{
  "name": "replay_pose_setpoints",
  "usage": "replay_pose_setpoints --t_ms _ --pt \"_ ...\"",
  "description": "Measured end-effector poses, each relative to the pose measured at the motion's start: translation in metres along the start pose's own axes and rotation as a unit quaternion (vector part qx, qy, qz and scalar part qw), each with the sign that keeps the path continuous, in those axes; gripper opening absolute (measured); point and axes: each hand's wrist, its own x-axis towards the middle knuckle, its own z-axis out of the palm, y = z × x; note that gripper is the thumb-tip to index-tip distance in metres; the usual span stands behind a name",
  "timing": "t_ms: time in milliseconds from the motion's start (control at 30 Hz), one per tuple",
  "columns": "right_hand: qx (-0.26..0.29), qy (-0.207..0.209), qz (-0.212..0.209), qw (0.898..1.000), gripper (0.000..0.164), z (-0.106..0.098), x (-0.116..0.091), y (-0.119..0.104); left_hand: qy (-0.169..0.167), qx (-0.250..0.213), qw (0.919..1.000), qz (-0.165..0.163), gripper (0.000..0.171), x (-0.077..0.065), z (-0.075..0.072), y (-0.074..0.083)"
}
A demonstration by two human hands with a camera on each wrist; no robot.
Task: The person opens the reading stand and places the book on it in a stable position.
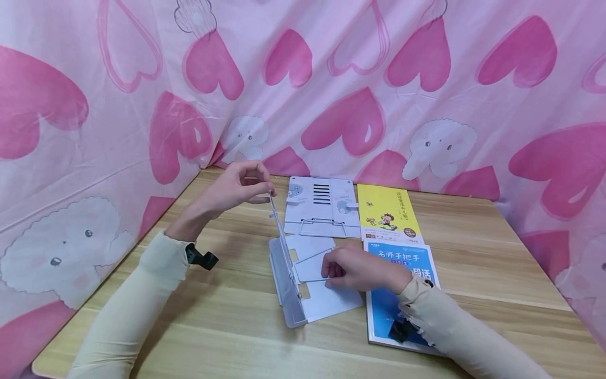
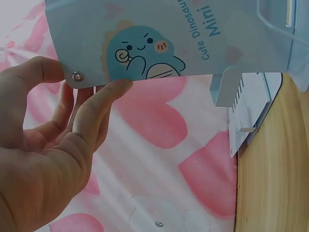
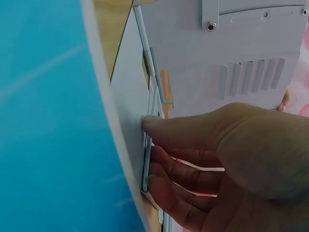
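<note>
A white metal folding book stand [image 1: 326,300] stands on the table, its back panel tipped up on edge from the base plate. In the left wrist view the panel [image 2: 212,48] shows a blue cartoon dinosaur and a rivet at its corner. My left hand [image 1: 243,181] pinches that raised corner between thumb and fingers. Lower down and to the right, my right hand [image 1: 357,268] is at the wire support [image 1: 310,266] over the base plate. In the right wrist view its thumb presses on the plate edge and curled fingers grip the wire from the other side.
Behind lies a second, similar book stand [image 1: 303,200], flat with its slots up. A yellow book [image 1: 385,208] is beside it. Under my right forearm is a blue book [image 1: 383,310]. Pink heart-printed cloth [image 1: 341,116] hangs along the wooden table's [image 1: 502,252] back and sides.
</note>
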Motion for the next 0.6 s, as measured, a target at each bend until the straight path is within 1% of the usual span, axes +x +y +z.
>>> replay_pose_setpoints --t_ms 67,200,367,467,600 --pt "0.007 0.003 0.006 1.0 0.009 0.002 0.0 -0.002 0.008 -0.005 1.0 0.0 0.013 0.001 0.002 0.0" --pt "0.008 0.007 0.001 1.0 0.006 0.004 0.001 -0.004 0.021 0.003 0.9998 -0.005 0.012 0.001 0.003 -0.001" --pt "-0.009 -0.007 -0.013 1.0 0.006 0.006 0.0 -0.007 0.023 -0.007 0.9997 -0.01 0.012 0.004 0.002 -0.007" --pt "-0.017 -0.006 -0.021 1.0 0.006 0.007 0.0 -0.008 0.032 -0.023 0.9992 -0.002 0.013 0.006 0.003 -0.012" --pt "-0.015 0.005 -0.03 0.999 0.007 0.007 0.0 -0.009 0.053 -0.046 0.9975 0.013 0.013 0.01 0.006 -0.021"
